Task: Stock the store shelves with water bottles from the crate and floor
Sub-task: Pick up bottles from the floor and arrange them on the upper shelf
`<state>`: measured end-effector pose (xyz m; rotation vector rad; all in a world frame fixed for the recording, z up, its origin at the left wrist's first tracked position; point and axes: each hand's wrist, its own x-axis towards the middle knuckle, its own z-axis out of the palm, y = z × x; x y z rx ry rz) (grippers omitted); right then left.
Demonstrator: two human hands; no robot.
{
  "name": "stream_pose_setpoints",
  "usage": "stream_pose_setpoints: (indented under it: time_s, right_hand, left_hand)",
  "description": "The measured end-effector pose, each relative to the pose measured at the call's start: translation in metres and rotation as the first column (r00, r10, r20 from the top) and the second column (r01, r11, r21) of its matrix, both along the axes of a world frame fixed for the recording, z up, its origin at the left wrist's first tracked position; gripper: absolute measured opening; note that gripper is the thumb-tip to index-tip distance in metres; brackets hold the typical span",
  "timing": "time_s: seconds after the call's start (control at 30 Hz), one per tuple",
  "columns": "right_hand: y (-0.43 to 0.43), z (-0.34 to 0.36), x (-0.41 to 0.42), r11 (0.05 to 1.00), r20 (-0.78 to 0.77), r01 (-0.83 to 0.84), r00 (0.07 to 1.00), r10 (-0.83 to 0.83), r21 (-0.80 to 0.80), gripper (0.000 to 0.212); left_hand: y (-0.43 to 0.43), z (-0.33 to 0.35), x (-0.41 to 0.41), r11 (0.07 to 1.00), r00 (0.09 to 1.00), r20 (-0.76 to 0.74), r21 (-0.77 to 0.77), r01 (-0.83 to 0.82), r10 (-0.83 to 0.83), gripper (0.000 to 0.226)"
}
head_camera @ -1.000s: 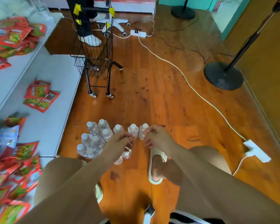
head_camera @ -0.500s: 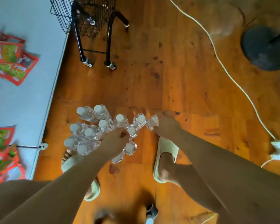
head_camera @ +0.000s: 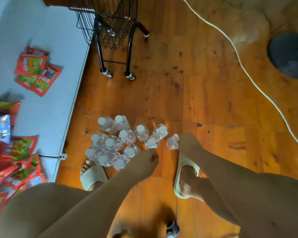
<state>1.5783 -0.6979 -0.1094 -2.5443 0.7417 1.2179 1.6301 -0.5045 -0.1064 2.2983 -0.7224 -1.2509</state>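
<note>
bottles: thirteen; right hand grips one bottle

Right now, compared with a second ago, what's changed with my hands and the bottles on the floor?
The right hand keeps its grip on the end water bottle and has drawn it a little out of the row, toward the person. The left hand has pulled back off the cluster of bottles, fingers curled; whether it holds anything cannot be told. The other bottles and the cart stay put.
</note>
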Motion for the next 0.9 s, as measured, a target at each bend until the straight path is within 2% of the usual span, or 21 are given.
stream_pose_setpoints:
  time_s: [0.1,0.23,0.37,0.47,0.53,0.57,0.63,0.7,0.8,0.9]
  right_hand:
    - [0.012,0.038,-0.012,0.997,0.048,-0.004,0.999,0.001,0.072,0.029]
    - [0.029,0.080,-0.038,0.998,0.096,-0.055,0.994,0.052,0.022,0.033]
    - [0.057,0.108,-0.074,0.998,0.196,-0.050,0.980,0.041,0.045,0.036]
    - [0.083,0.134,-0.101,0.983,0.298,0.060,0.948,-0.111,0.175,0.039]
    - [0.098,0.153,-0.120,0.954,0.360,0.107,0.910,-0.208,0.280,0.036]
    - [0.102,0.159,-0.129,0.930,0.403,0.130,0.874,-0.272,0.345,0.032]
    - [0.109,0.166,-0.150,0.823,0.413,0.213,0.782,-0.467,0.527,0.020]
    - [0.115,0.178,-0.170,0.688,0.387,0.245,0.678,-0.625,0.683,0.012]
    - [0.124,0.194,-0.194,0.544,0.354,0.251,0.534,-0.768,0.801,0.014]
    - [0.137,0.207,-0.206,0.470,0.342,0.256,0.417,-0.842,0.845,0.016]
  left_hand:
    - [0.014,0.026,-0.009,0.999,0.999,0.033,0.010,0.039,-0.039,0.018]
    - [0.037,0.061,-0.031,0.997,0.995,0.070,0.000,0.073,-0.073,0.021]
    - [0.067,0.087,-0.061,0.998,0.999,0.036,-0.056,-0.023,0.025,0.022]
    - [0.090,0.099,-0.087,0.993,0.991,0.104,-0.095,-0.074,0.084,0.032]
    - [0.106,0.107,-0.104,0.986,0.983,0.129,-0.114,-0.118,0.132,0.056]
    - [0.113,0.111,-0.111,0.984,0.979,0.137,-0.111,-0.137,0.151,0.073]
    - [0.128,0.119,-0.119,0.984,0.974,0.163,-0.107,-0.140,0.156,0.100]
    - [0.142,0.127,-0.121,0.986,0.975,0.182,-0.133,-0.104,0.128,0.112]
    - [0.159,0.137,-0.124,0.989,0.978,0.199,-0.144,-0.028,0.057,0.107]
    - [0.169,0.151,-0.138,0.993,0.975,0.217,-0.119,-0.013,0.039,0.078]
